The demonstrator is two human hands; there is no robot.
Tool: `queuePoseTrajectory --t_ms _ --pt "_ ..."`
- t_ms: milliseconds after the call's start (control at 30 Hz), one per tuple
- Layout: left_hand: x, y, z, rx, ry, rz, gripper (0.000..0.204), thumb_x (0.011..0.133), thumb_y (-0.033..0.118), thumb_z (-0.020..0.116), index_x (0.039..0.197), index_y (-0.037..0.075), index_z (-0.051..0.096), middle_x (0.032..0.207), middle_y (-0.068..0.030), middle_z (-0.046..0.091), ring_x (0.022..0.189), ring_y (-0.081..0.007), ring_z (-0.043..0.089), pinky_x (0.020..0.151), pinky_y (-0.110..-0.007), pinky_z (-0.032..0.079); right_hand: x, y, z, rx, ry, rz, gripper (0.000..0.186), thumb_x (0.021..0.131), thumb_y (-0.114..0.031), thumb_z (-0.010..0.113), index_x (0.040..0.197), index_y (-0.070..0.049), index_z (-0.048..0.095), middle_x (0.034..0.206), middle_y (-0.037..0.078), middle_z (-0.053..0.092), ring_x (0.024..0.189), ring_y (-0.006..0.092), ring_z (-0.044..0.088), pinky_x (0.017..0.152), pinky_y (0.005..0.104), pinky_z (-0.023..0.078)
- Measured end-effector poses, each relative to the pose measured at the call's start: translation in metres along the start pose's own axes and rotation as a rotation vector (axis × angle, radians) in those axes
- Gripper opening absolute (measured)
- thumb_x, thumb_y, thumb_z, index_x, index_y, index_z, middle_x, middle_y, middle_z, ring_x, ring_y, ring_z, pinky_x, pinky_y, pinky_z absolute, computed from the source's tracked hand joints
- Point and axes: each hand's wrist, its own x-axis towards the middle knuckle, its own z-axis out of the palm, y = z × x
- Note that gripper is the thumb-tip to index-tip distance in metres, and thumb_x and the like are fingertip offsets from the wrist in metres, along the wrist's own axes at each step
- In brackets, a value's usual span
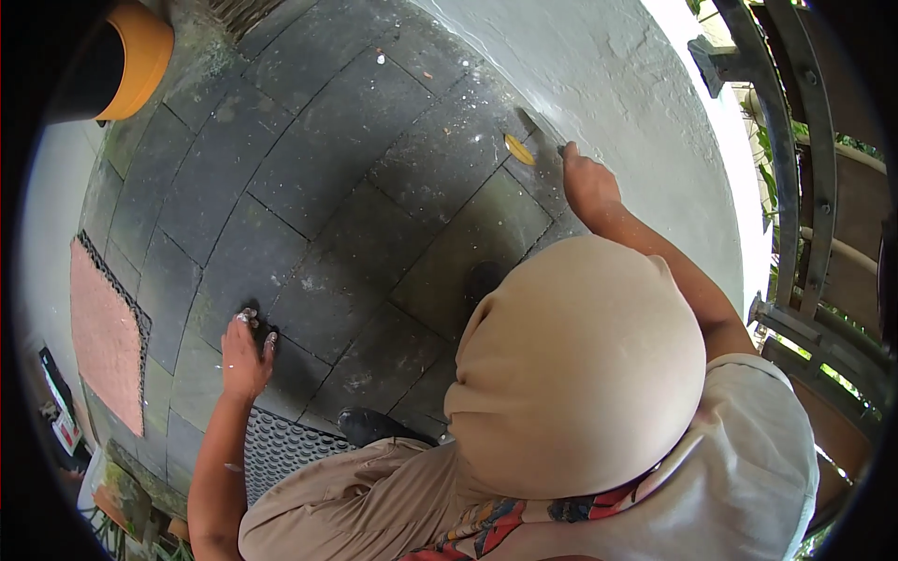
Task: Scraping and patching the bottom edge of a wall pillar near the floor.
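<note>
A flat tool with a thin, dark blade [540,124] is right of top centre, low down where the wall meets the paving; whether its edge touches either one I cannot tell. My right hand [590,190] is closed around its near end, the thumb pointing along it toward the top of the frame. Just left of the blade, a yellow leaf [518,150] lies on the dark stone paving [348,103], which carries pale specks and smears. The rough, pale grey wall [645,117] curves up and away on the upper right.

Left of centre and lower, my left hand [245,360] is low over the slabs, its fingers curled forward and its thumb apart, with whitish smears on the tips. A dark patch sits by those fingertips, so I cannot tell whether I grasp anything there or touch the stone.

Below that hand, a grey patterned mat [285,453] shows beside my dark shoe [379,426]. A big bulge of beige cloth [585,365] fills the space right of centre. Farther out, a pinkish mat [105,337] lies at the left, an orange pot [145,61] stands in the upper left, and a slatted structure [816,168] runs down the right edge
</note>
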Motion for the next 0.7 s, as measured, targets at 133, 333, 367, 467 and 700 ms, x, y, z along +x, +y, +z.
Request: queuePoseTrajectory --t_ms 133,333,367,467,700 --pt "-0.001 0.005 -0.003 -0.045 -0.012 0.001 0.049 0.085 0.012 0.069 0.127 -0.001 0.047 0.113 -0.0168 0.056 0.103 -0.0348 0.055 0.09 -0.043 0.041 -0.017 0.017 0.008 0.013 -0.021 0.045 0.018 0.098 -0.008 0.04 0.11 0.003 0.049 0.097 0.028 0.069 0.09 0.0414 0.069 0.075 0.0491 0.056" --pt "-0.007 -0.005 -0.002 0.105 -0.06 0.141 0.045 0.087 0.015 0.066 0.125 -0.002 0.048 0.113 -0.0195 0.056 0.102 -0.0382 0.053 0.089 -0.044 0.04 -0.029 0.033 0.014 0.057 -0.005 0.035 0.017 0.097 -0.007 0.041 0.109 0.001 0.049 0.099 0.027 0.069 0.091 0.0414 0.069 0.076 0.0491 0.056" --pt "-0.006 -0.007 -0.005 0.114 -0.064 0.156 0.045 0.087 0.015 0.066 0.125 -0.002 0.048 0.113 -0.0195 0.056 0.102 -0.0382 0.053 0.089 -0.044 0.04 -0.035 0.036 0.015 0.065 -0.027 0.054 0.017 0.097 -0.007 0.041 0.109 0.001 0.049 0.099 0.027 0.068 0.091 0.0415 0.069 0.076 0.0494 0.056" --pt "0.002 -0.009 -0.016 0.145 -0.072 0.2 0.044 0.088 0.013 0.066 0.125 -0.003 0.048 0.112 -0.0192 0.056 0.102 -0.0388 0.054 0.088 -0.045 0.04 -0.05 0.056 0.026 0.085 -0.056 0.097 0.017 0.097 -0.007 0.042 0.111 0.0 0.047 0.099 0.027 0.068 0.09 0.0426 0.068 0.075 0.0501 0.055" --pt "0.025 -0.029 -0.035 0.259 -0.061 0.218 0.04 0.089 0.016 0.063 0.121 -0.003 0.049 0.11 -0.0203 0.057 0.101 -0.0398 0.054 0.087 -0.047 0.041 -0.072 0.071 0.041 0.14 0.012 0.07 0.017 0.097 -0.01 0.043 0.112 -0.005 0.048 0.096 0.024 0.066 0.085 0.0419 0.068 0.072 0.05 0.055"
